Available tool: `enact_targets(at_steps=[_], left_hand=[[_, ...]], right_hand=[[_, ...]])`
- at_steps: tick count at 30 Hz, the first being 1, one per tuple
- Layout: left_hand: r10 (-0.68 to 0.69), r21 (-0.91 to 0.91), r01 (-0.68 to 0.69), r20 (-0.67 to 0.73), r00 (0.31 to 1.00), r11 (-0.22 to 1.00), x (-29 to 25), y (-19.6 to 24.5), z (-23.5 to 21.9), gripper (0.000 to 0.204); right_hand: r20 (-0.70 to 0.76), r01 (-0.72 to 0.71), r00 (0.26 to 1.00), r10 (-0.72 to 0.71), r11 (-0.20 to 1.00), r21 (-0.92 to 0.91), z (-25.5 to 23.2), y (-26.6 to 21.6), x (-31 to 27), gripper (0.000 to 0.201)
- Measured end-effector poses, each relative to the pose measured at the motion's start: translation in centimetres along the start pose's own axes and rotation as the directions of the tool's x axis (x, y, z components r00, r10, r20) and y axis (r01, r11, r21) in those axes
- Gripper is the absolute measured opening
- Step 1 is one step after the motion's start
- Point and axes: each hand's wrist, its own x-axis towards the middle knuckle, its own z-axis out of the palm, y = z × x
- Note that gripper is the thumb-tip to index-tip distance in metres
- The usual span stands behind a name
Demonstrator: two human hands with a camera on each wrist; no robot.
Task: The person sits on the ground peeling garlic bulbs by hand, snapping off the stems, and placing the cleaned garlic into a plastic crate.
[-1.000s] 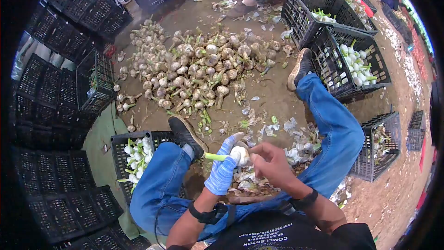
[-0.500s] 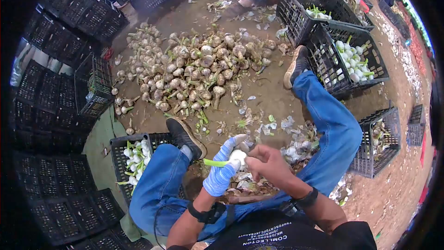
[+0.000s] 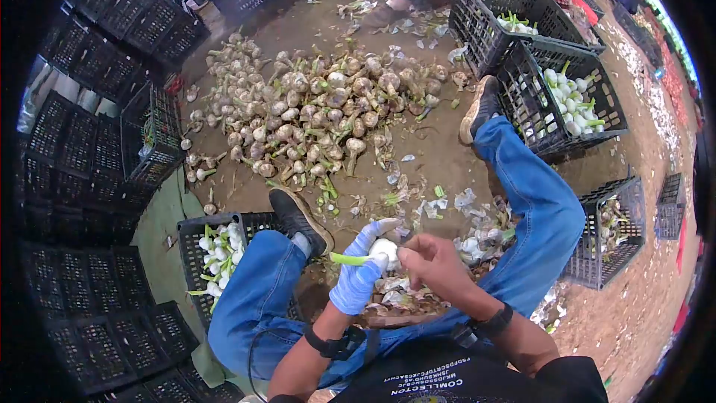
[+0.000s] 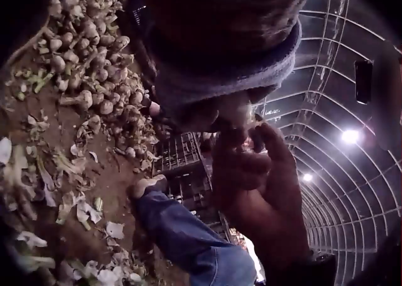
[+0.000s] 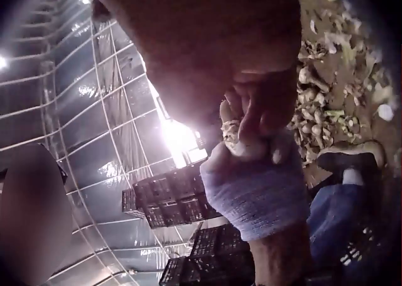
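Observation:
In the head view, my left hand (image 3: 355, 277), in a blue and white glove, holds a white garlic bulb (image 3: 384, 248) whose green stem (image 3: 347, 259) points left. My bare right hand (image 3: 438, 263) has thumb and fingers pinched at the bulb's right side. Seen from the right wrist, the bare fingers meet the bulb's brownish root end (image 5: 230, 132) just above the glove (image 5: 257, 195). From the left wrist, the curled bare fingers (image 4: 251, 166) come up against the bulb, which is mostly hidden in shadow under the glove.
A heap of unpeeled garlic (image 3: 313, 104) lies on the ground ahead. Peeled bulbs fill a crate (image 3: 192, 233) by the left knee and another crate (image 3: 514, 78) by the right foot. Loose skins (image 3: 477, 235) lie between the legs. Stacked black crates (image 3: 89, 321) line the left; another person sits beyond.
The bulb looks whiter on its right side, where brownish skin showed earlier. Both hands stay nearly in place, the right fingers shifting slightly against the bulb. The far person's arm has moved.

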Motion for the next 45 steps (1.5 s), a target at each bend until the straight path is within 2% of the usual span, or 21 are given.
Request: enact_targets(at_steps=[4,5,7,11,13,16,20,22,25,28,30,33,36,37,38,39,40,41,43,44,45], left_hand=[[0.091,0.233,-0.097,0.034,0.995,0.968,0.0,-0.2,0.0,0.047],[0.091,0.233,-0.097,0.034,0.995,0.968,-0.1,-0.4,0.0,0.047],[0.003,0.005,-0.003,-0.021,1.000,1.000,-0.4,-0.8,0.1,0.047],[0.020,0.044,-0.020,0.004,1.000,0.999,-0.2,0.1,0.1,0.046],[0.075,0.226,-0.069,-0.017,0.997,0.972,0.1,-0.4,0.2,0.046],[0.105,0.297,-0.078,-0.078,0.991,0.952,0.2,-0.6,0.7,0.057],[0.006,0.144,-0.002,-0.029,1.000,0.990,-0.1,-1.0,0.1,0.049],[-0.003,-0.068,-0.002,-0.070,0.998,0.998,0.1,-0.9,0.1,0.053],[0.001,-0.027,-0.004,-0.132,0.991,1.000,0.3,-0.8,0.2,0.057],[-0.050,0.002,0.050,-0.151,0.987,0.999,0.2,-1.0,0.4,0.060],[-0.045,-0.018,0.042,-0.215,0.976,0.999,0.3,-1.2,0.4,0.059],[-0.021,0.026,0.028,-0.235,0.972,0.999,0.1,-1.7,0.4,0.059],[0.093,0.072,-0.075,-0.306,0.947,0.995,0.8,-0.8,-2.8,0.050],[0.106,0.159,-0.047,-0.387,0.916,0.986,1.7,-1.3,-6.5,0.038],[0.233,0.258,-0.109,-0.519,0.822,0.960,2.1,-0.4,-9.0,0.032],[0.244,0.161,-0.183,-0.620,0.746,0.970,2.4,0.1,-12.8,0.034],[0.219,0.240,-0.055,-0.734,0.642,0.969,1.9,2.5,-15.5,0.035],[0.400,0.468,0.029,-0.783,0.477,0.883,1.1,1.9,-20.3,0.037],[0.347,0.374,0.051,-0.896,0.277,0.926,-0.9,1.3,-27.1,0.046],[0.317,0.357,0.133,-0.915,0.249,0.925,-3.0,-1.8,-33.3,0.054],[0.308,0.344,0.307,-0.938,0.160,0.887,-3.4,-1.6,-32.5,0.059]], right_hand=[[-0.058,0.026,0.998,-0.031,0.995,-0.099,0.2,-0.1,-0.1,0.017],[-0.055,0.024,0.998,-0.033,0.987,-0.157,0.0,0.4,0.1,0.016],[-0.052,0.023,0.998,-0.035,0.976,-0.215,-0.3,1.5,0.4,0.017],[-0.126,0.066,0.988,-0.087,0.985,-0.161,0.1,0.7,0.1,0.017],[-0.153,0.046,0.986,-0.064,0.992,-0.117,0.4,0.3,-0.1,0.017],[-0.177,0.126,0.967,-0.182,0.949,-0.288,0.5,1.2,0.4,0.018],[-0.215,0.207,0.925,-0.314,0.890,-0.406,-0.7,4.2,2.0,0.018],[-0.252,0.219,0.904,-0.345,0.880,-0.421,-1.2,4.7,2.1,0.017],[-0.239,0.203,0.927,-0.289,0.922,-0.329,-0.4,3.3,0.9,0.016],[-0.194,0.267,0.910,-0.367,0.876,-0.402,0.9,2.3,0.6,0.014],[-0.117,0.344,0.872,-0.476,0.764,-0.546,1.0,2.2,1.0,0.012],[-0.027,0.336,0.877,-0.480,0.652,-0.679,0.8,3.6,1.7,0.013],[-0.092,0.231,0.924,-0.372,0.731,-0.642,-0.7,5.5,4.5,0.017],[-0.013,0.228,0.931,-0.364,0.610,-0.759,-2.4,7.1,6.6,0.018],[0.000,0.237,0.931,-0.366,0.604,-0.761,-3.4,8.4,8.2,0.018],[0.030,0.261,0.916,-0.401,0.536,-0.803,-4.2,9.3,9.7,0.019],[0.063,0.281,0.900,-0.431,0.465,-0.840,-4.6,10.2,11.2,0.019],[0.078,0.290,0.900,-0.428,0.457,-0.841,-4.9,11.2,13.1,0.019],[0.179,0.390,0.815,-0.551,0.295,-0.872,-5.1,12.2,16.6,0.032],[0.198,0.406,0.813,-0.547,0.290,-0.867,-4.6,11.5,17.8,0.032],[0.182,0.327,0.877,-0.444,0.274,-0.905,-3.5,10.3,19.4,0.031]])
